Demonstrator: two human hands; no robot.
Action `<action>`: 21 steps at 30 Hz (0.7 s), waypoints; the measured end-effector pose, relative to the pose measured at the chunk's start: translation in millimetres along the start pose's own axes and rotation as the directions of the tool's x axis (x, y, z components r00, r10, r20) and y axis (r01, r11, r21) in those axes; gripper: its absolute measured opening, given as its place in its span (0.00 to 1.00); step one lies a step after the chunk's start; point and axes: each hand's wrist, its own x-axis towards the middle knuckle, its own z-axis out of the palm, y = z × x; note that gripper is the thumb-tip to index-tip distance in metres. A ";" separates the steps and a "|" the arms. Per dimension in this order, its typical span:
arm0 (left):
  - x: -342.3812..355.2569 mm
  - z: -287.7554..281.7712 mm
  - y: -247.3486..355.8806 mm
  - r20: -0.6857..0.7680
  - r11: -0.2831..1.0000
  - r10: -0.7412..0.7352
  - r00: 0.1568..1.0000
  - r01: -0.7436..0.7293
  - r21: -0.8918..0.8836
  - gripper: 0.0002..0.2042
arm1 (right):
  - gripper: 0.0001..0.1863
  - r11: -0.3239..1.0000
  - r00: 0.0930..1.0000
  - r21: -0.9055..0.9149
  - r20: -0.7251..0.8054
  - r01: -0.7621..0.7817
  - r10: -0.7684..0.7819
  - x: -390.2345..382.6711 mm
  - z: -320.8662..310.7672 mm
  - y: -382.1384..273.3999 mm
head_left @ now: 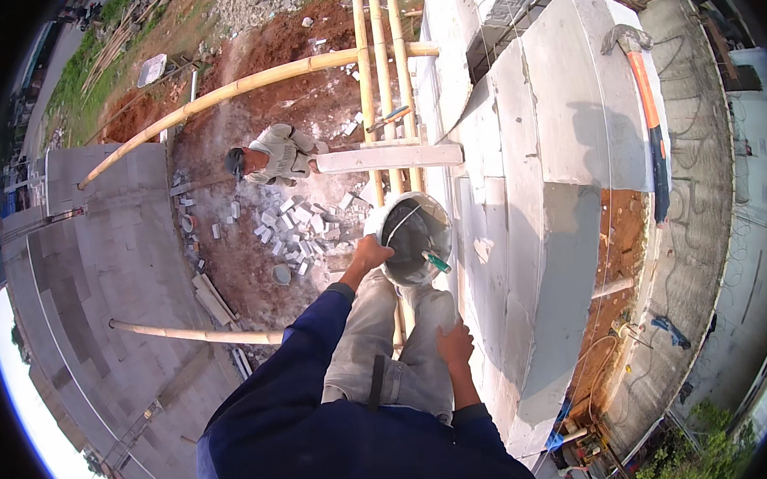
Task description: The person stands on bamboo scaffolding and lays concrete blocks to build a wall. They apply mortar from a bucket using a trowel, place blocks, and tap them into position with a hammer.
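Note:
My left hand is closed on the near-left rim of a round bucket. Grey wet mortar lies inside the bucket, along with a tool with a green handle; its working end is hidden in the mortar. The bucket is in front of my knees, beside the pale block wall. My right hand is curled into a fist by my right thigh, close to the wall, with nothing seen sticking out of it.
A hammer with an orange and dark handle lies on the wall at right. Bamboo poles stand ahead, with a long pale beam across them. Below, another person stands beside scattered broken blocks. A string runs along the wall.

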 end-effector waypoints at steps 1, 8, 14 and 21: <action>26.1 11.2 -8.7 -0.001 1.000 0.005 1.000 -0.005 -0.002 0.29 | 0.44 1.000 0.999 0.008 0.046 -0.002 0.002 9.9 17.3 -2.4; 214.8 101.7 -77.7 -0.010 0.995 0.061 0.998 -0.062 -0.072 0.27 | 0.53 0.998 0.998 -0.029 0.027 -0.049 0.050 61.0 67.1 -37.0; 302.8 147.5 -120.9 0.000 0.965 0.014 1.000 -0.014 -0.261 0.25 | 0.50 1.000 1.000 -0.022 -0.030 -0.008 0.007 72.5 54.3 -38.2; 311.4 98.2 -165.7 0.243 0.997 -0.064 0.968 0.075 -0.035 0.28 | 0.51 0.998 0.997 -0.007 0.045 -0.062 0.062 73.5 37.2 -50.3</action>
